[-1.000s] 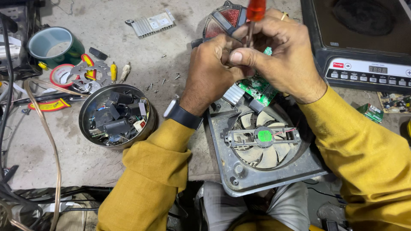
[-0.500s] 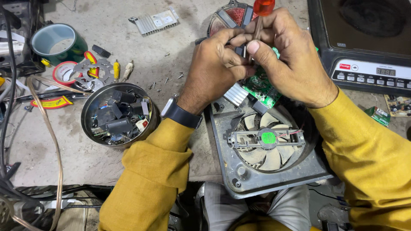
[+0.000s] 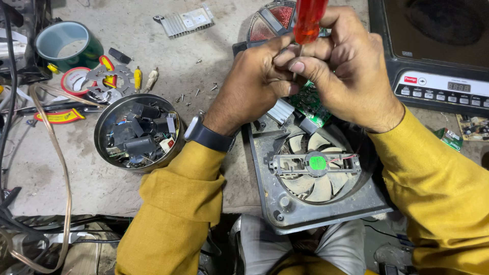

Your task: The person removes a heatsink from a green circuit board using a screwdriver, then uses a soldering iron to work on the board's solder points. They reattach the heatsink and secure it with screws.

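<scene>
Hands (image 3: pixel 316 76) risen, red screwdriver (image 3: pixel 309 20) pinched between fingertips (image 3: pixel 298 66)

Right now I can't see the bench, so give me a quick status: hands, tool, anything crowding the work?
Both hands on red-handled screwdriver: right hand high, left hand steadying the shaft. Tip hidden, over green circuit board. Fan housing below; loose screws alongside.

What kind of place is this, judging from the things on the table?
Probably an electronics repair bench. Both hands work a red-handled screwdriver over a green circuit board in an opened grey housing with a fan; beside it stands a metal bowl of spare parts, and loose screws lie nearby.
</scene>
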{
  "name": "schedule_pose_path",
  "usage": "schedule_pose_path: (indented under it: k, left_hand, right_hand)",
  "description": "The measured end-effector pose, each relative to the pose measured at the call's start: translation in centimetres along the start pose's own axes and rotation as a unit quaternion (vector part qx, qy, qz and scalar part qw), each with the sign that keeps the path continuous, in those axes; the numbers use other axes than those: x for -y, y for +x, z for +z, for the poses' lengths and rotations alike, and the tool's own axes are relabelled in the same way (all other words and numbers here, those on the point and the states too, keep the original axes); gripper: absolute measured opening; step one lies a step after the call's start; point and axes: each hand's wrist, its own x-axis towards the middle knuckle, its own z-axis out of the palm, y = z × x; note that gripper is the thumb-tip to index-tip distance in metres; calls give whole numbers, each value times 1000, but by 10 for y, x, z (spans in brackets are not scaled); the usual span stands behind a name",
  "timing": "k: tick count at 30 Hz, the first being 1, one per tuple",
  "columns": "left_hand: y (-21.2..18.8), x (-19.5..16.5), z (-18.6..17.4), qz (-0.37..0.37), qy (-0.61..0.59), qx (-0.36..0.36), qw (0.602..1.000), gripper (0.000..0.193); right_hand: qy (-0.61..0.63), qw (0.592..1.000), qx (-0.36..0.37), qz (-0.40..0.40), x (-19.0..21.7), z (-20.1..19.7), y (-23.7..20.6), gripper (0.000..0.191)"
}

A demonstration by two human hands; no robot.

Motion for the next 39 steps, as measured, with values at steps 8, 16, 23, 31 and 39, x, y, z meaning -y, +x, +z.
schedule_pose_path:
  k: [8, 16, 23, 31, 39]
  left_hand:
    - [0, 2, 11, 58, 114, -124, 984, 60]
    - [-2, 7, 9, -13, 85, -52, 995, 66]
    - [-6, -3, 10, 1, 100, -40, 994, 77]
    - [-16, -24, 6, -100, 271, 59, 956, 85]
    - [-20, -33, 20, -136, 289, 79, 944, 70]
  right_hand:
    - [-77, 997, -17, -10, 2, 2, 1, 23]
    - [-88, 990, -71, 85, 1, 0, -3, 14]
    - [-1, 996, -84, 20, 10, 2, -13, 17]
    - [-41, 970, -235, 37, 50, -81, -69, 17]
    - [-250, 890, -224, 309, 40, -121, -202, 18]
